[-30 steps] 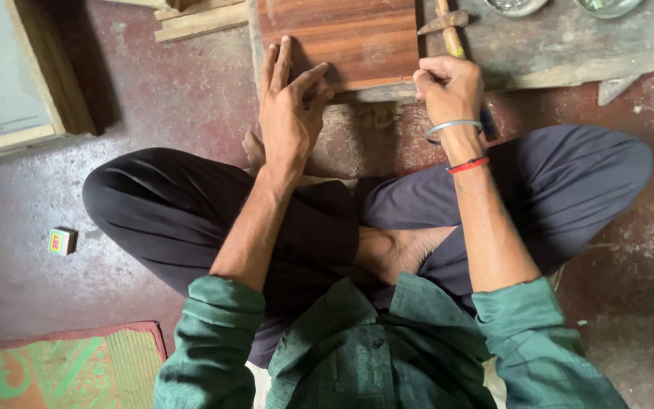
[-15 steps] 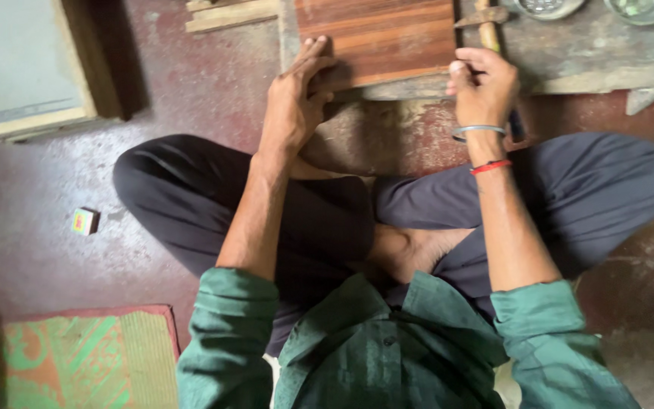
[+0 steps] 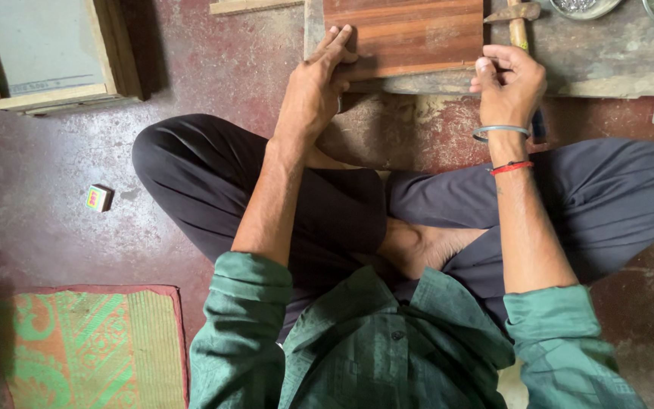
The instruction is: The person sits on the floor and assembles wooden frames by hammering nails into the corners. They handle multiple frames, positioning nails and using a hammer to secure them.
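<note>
Squarely ahead of the crossed legs, a reddish-brown wooden board (image 3: 410, 34) is seen lying flat on a worn grey slab (image 3: 607, 64), its near edge running along the slab's front edge. The left hand (image 3: 316, 87) is laid on the board's near left corner, palm down, with the fingers stretched forward and held close together on the wood. The right hand (image 3: 510, 79) is held at the board's near right corner with the fingers curled in toward the thumb; something small may be pinched between them, but what it is cannot be told. A silver bangle (image 3: 499, 132) and a red thread (image 3: 510, 167) are worn on that wrist. A hammer (image 3: 518, 19) is seen lying on the slab just beyond the right hand, beside the board's right edge. Two metal dishes (image 3: 580, 7) are cut off by the upper edge. Off to the left, a framed panel (image 3: 47, 53) rests on the red floor, a small coloured box (image 3: 98, 198) lies near the left knee, and a green-and-orange mat (image 3: 92, 348) fills the lower left corner.
</note>
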